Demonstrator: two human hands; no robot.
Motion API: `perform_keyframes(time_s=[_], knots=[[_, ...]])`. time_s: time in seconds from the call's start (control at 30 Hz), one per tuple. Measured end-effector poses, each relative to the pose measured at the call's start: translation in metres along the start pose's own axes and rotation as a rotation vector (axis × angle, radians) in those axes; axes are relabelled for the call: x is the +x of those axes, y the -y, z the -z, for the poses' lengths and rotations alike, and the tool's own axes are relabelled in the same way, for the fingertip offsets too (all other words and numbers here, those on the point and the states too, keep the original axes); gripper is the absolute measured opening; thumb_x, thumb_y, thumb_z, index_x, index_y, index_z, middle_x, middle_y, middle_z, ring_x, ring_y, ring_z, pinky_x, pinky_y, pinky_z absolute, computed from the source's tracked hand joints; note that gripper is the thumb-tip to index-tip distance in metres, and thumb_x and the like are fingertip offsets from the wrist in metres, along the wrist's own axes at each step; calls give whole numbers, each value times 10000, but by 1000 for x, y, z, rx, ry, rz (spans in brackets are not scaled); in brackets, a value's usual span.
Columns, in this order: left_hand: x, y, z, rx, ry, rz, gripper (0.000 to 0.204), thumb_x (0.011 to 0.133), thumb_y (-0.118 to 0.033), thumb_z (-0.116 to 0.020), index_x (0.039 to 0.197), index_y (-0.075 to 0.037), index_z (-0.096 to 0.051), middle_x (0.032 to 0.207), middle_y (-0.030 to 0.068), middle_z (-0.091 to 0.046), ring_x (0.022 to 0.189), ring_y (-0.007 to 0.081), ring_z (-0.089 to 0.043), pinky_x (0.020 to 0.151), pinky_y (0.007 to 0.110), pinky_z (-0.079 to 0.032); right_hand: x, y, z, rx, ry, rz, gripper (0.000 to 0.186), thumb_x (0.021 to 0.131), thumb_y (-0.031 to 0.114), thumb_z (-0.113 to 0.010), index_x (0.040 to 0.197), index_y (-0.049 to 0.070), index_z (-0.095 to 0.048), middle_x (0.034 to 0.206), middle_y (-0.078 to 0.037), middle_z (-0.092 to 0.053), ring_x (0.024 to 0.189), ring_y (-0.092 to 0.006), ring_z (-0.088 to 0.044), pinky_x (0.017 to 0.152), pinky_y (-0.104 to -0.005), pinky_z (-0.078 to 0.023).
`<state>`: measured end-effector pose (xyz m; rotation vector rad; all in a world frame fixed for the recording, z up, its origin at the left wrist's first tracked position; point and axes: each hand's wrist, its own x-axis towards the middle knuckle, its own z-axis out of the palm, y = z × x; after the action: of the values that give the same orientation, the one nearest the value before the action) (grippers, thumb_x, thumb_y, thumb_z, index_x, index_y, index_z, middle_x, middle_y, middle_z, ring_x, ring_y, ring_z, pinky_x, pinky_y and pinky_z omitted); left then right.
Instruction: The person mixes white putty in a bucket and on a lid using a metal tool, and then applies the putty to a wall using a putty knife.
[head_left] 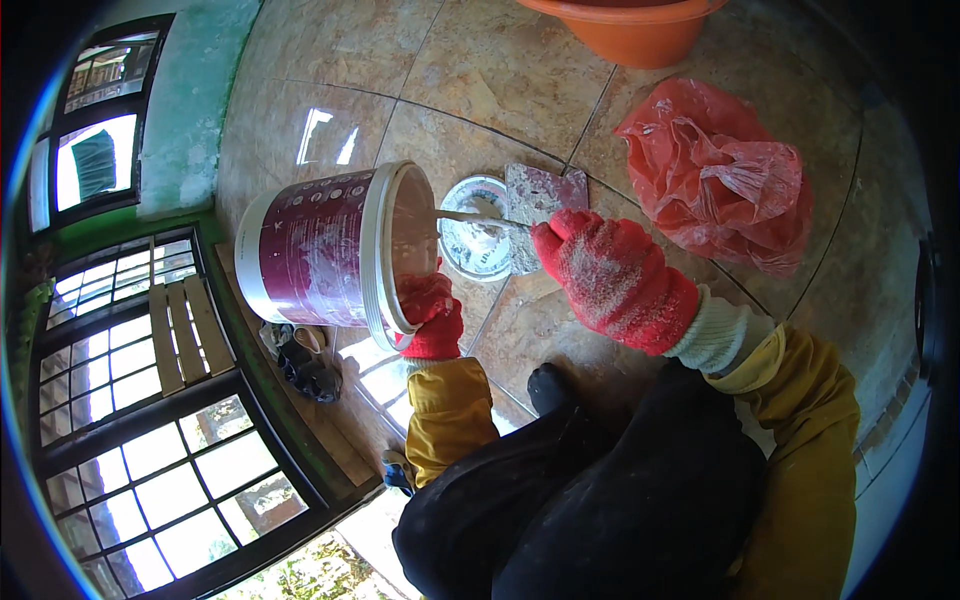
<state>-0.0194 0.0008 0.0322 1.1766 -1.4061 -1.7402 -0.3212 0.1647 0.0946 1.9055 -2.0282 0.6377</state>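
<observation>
My left hand (430, 315), in a red glove, grips the rim of a tilted white-and-purple plastic bucket (310, 250). My right hand (610, 270), in a red glove smeared with pale residue, is closed on a thin greyish stick (465, 216) that reaches left to the bucket's mouth. Below the stick, a white round lid (460, 260) with pale residue in it lies on the tiled floor, touching a square, stained board (545, 185). The far end of the stick is hard to make out.
A crumpled red plastic bag (715, 175) lies on the floor (470, 75) at right, below an orange tub (625, 35). Shoes (305, 365) sit by the left wall. Windows (160, 460) and wooden slats (185, 330) line that side. My bent legs (610, 500) fill the lower middle.
</observation>
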Motion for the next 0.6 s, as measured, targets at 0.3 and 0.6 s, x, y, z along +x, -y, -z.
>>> perform_keyframes(time_s=[0.3,0.6], knots=[[-11,-30,-52,-303,-51,-81,284,665,71,-467,931,-28,-476,676,41,-455,559,143,-423,442,234,-349,-7,-1,-1,60,-27,-28,169,774,186,-543,895,71,-572,698,-68,-501,562,-184,-548,405,-300,-422],[-5,-29,-54,-840,-103,36,248,705,83,-423,921,-23,-485,711,26,-415,578,127,-387,440,216,-317,-15,-16,-3,92,30,72,320,754,165,-547,1054,55,-566,888,-132,-575,689,-238,-588,495,-347,-459]])
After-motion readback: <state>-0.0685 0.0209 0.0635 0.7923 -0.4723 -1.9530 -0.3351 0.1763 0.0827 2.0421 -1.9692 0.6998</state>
